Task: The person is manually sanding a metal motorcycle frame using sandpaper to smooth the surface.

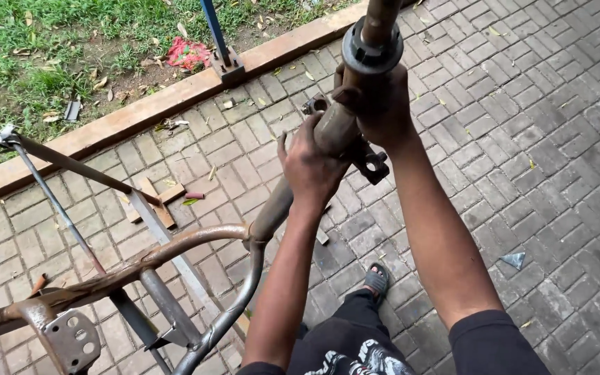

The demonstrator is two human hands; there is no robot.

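Head view: rusty tubular steel frame [175,253] tilted over grey brick paving [522,139]. Left hand [310,167] wrapped tight around the head tube [335,125]. Right hand [383,104] clamped higher up, just under the dark ring collar [371,48]. Perforated bracket plate [71,340] sits bottom left.

Open brick paving [522,139] lies bare to the right of the raised steering tube [338,121] that both hands grip, leaving a wide way for the right hand [383,104] to swing out. To the left, the rusty frame's curved tubes [175,250], a thin slanting rod [57,208] and a bracket plate [71,340] crowd the space below the left hand [310,167]. Beyond, wooden scraps [157,201] litter the bricks, and a kerb [175,97] with a blue post foot [223,62] closes off the far side.
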